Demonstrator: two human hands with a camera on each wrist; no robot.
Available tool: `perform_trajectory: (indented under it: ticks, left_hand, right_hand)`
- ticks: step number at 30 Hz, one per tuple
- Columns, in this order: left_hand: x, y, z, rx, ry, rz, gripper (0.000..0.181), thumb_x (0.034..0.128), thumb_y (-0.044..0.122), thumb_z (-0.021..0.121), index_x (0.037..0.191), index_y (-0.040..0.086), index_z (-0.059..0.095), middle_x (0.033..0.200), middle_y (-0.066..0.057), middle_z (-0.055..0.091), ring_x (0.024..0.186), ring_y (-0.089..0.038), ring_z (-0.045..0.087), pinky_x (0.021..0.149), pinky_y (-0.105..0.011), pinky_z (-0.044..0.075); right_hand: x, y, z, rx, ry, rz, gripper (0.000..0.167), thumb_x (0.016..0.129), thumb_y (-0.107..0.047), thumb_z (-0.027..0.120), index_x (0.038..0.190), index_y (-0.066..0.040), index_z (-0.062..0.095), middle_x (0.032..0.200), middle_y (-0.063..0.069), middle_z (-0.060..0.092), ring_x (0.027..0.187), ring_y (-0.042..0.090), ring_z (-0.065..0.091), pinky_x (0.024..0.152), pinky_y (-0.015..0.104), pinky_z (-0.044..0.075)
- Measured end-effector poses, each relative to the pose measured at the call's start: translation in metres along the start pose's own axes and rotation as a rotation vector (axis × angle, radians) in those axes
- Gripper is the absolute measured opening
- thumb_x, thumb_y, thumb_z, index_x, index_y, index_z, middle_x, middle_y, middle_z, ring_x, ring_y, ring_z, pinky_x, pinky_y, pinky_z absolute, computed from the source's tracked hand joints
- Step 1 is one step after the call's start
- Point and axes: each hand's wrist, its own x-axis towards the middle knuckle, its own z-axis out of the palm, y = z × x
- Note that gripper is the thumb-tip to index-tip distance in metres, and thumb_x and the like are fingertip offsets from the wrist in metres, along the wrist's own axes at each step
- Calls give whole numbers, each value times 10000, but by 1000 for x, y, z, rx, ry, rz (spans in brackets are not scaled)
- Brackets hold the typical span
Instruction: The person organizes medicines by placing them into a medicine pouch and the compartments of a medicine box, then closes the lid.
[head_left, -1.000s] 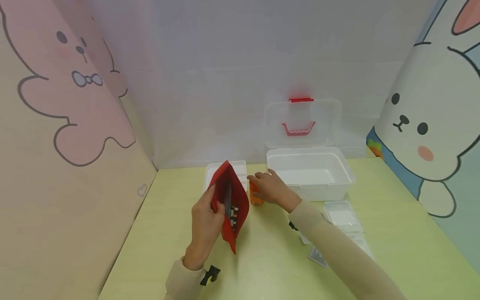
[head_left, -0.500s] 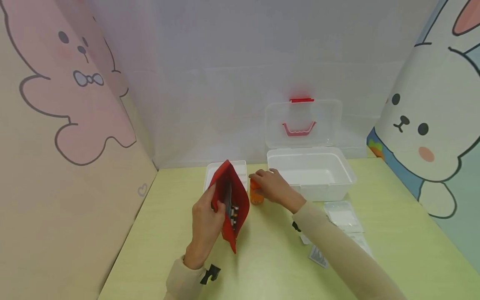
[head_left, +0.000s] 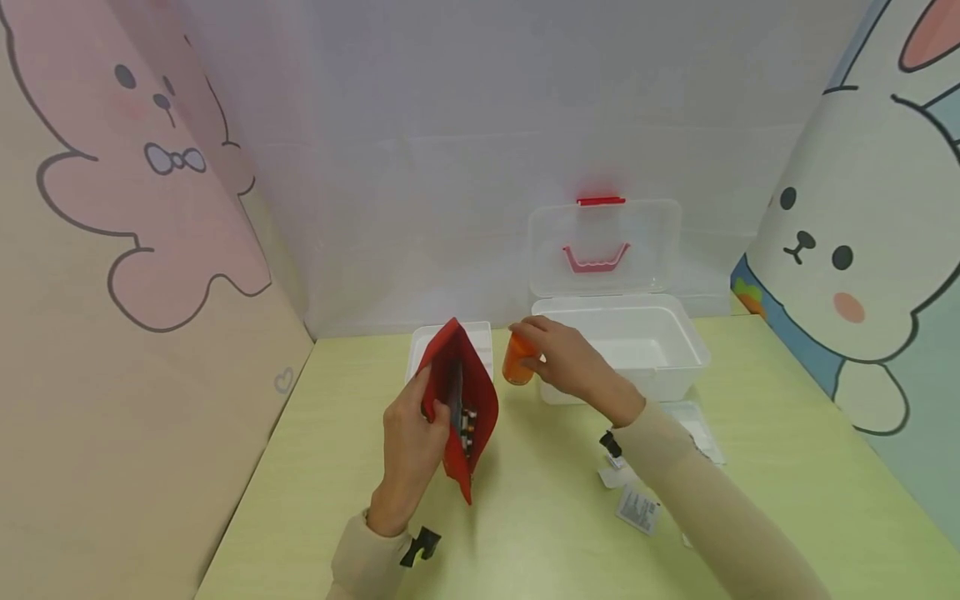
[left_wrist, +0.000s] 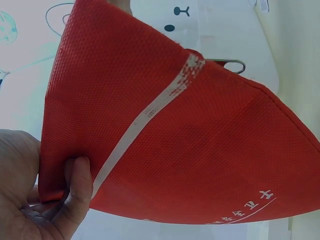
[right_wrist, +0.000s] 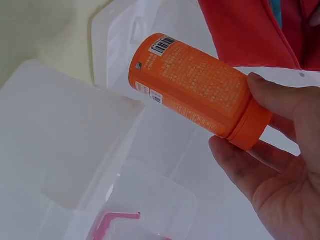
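My left hand (head_left: 414,433) grips the edge of a red fabric pouch (head_left: 483,400), thumb on one face. The pouch gapes open toward me, and several small items with dark and pale parts show inside. In the left wrist view a white stripe and white lettering cross the pouch (left_wrist: 200,130). With my right hand (head_left: 567,354) I hold an orange bottle (head_left: 517,364) by its cap, tilted and lifted off the table. Printed text and a barcode cover the bottle (right_wrist: 190,85) in the right wrist view. The bottle is apart from the pouch, just right of it.
Behind the right hand stands a white box (head_left: 626,383), its clear lid (head_left: 652,242) raised against the wall. A white tray (head_left: 480,333) lies behind the pouch. Small printed packets (head_left: 638,509) and a clear plastic container (head_left: 701,429) lie near the right forearm.
The right hand has raised the orange bottle off the table and moved it slightly right and toward the box, tilting it. The left hand and red pouch have stayed almost still.
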Motion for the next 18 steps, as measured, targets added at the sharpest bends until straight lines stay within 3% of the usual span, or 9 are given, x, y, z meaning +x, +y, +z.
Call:
perform_trajectory:
  ticks: [8, 12, 18]
  left_hand:
    - [1, 2, 2, -6, -3, 1, 477, 803, -108, 616, 1261, 25, 618, 1169, -149, 695, 1004, -314, 703, 798, -444, 593]
    - [1, 4, 5, -6, -5, 5, 473, 805, -103, 605, 1259, 28, 619, 1164, -144, 695, 1008, -308, 701, 809, -437, 592]
    - [3, 10, 9, -27, -23, 9, 478, 811, -94, 595, 1269, 41, 615, 1170, -130, 691, 1012, -301, 698, 831, -432, 587]
  right_hand:
    - [-13, -8, -32, 44, 170, 8, 434, 822, -181, 790, 1205, -44, 639, 1217, 152, 656, 1026, 312, 677, 906, 432, 560]
    - [-20, -16, -45, 99, 272, 10, 429, 817, -163, 794, 1203, -43, 650, 1244, 151, 653, 1028, 313, 685, 869, 429, 572]
    - [-30, -29, -55, 218, 352, 19, 461, 822, -140, 789, 1245, -40, 634, 1289, 130, 645, 1018, 258, 689, 796, 360, 594]
